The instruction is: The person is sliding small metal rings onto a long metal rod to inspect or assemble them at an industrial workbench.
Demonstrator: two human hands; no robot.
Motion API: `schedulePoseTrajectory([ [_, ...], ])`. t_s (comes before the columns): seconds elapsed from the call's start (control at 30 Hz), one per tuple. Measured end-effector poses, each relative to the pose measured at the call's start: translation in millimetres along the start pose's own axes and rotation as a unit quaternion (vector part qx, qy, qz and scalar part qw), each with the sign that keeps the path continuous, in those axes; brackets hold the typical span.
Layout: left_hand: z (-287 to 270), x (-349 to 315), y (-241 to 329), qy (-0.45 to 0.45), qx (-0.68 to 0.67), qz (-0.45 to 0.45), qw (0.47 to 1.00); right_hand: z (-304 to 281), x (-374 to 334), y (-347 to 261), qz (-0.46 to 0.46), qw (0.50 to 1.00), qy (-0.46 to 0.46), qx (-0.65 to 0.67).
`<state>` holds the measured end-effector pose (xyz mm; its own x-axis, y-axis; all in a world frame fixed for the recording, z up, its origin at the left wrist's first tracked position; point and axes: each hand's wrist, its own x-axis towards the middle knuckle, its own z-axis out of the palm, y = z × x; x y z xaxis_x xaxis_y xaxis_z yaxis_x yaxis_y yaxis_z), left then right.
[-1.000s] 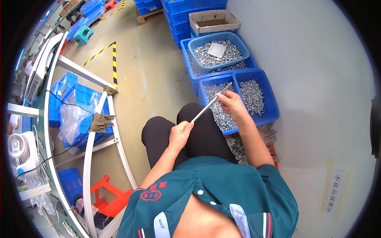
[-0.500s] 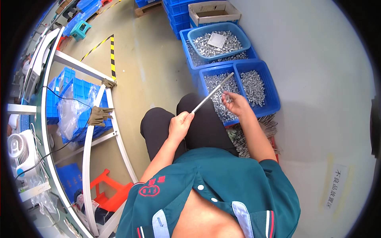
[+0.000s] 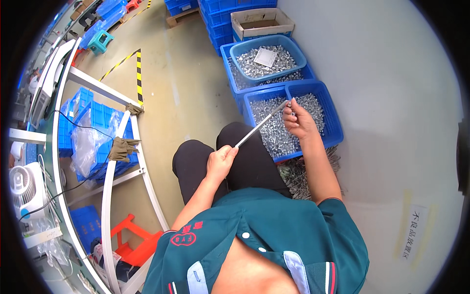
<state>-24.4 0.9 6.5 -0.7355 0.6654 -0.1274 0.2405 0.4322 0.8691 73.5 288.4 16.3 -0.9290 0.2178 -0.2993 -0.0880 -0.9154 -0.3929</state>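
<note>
My left hand [image 3: 220, 164] is closed round the near end of a thin silvery metal rod [image 3: 261, 124], which slants up and to the right above my lap. At the rod's far tip is my right hand [image 3: 301, 122], its thumb and forefinger pinching a small metal piece against the end. Another small silvery piece shows between its curled fingers; their exact kind is too small to tell. Beneath them stands a divided blue bin [image 3: 334, 128], both compartments filled with small silvery metal parts [image 3: 274, 131].
A light blue basin [image 3: 299, 48] of similar parts, with a white card on top, rests in another blue bin behind. Thin metal rods [image 3: 298, 182] lie beside my right thigh. The wall [image 3: 382, 137] is to the right; a white-framed bench [image 3: 105, 85] stands left.
My right hand has moved up from over the parts to the rod's far tip, its fingers now closed there. The left hand still grips the rod.
</note>
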Motion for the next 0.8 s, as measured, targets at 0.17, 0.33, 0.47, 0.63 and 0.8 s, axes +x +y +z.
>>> schedulePoseTrajectory([
  [0.17,1.0,0.0,-0.6,0.004,0.008,0.006,1.000,15.8,3.3,-5.5,-0.025,0.998,0.019,-0.050],
  [0.33,2.2,-0.6,-0.7,0.008,-0.007,0.008,1.000,35.0,-2.1,-8.1,-0.128,0.940,0.108,-0.299],
  [0.47,1.5,-0.4,1.4,0.002,-0.028,-0.001,1.000,48.2,-3.5,4.6,-0.062,0.906,0.124,-0.401],
  [0.63,3.8,2.6,-5.1,0.011,-0.032,-0.002,0.999,37.8,-9.6,28.2,0.043,0.929,0.056,-0.363],
  [0.8,2.7,2.8,-4.5,0.002,-0.015,-0.006,1.000,19.9,-13.8,19.9,0.022,0.961,0.117,-0.251],
])
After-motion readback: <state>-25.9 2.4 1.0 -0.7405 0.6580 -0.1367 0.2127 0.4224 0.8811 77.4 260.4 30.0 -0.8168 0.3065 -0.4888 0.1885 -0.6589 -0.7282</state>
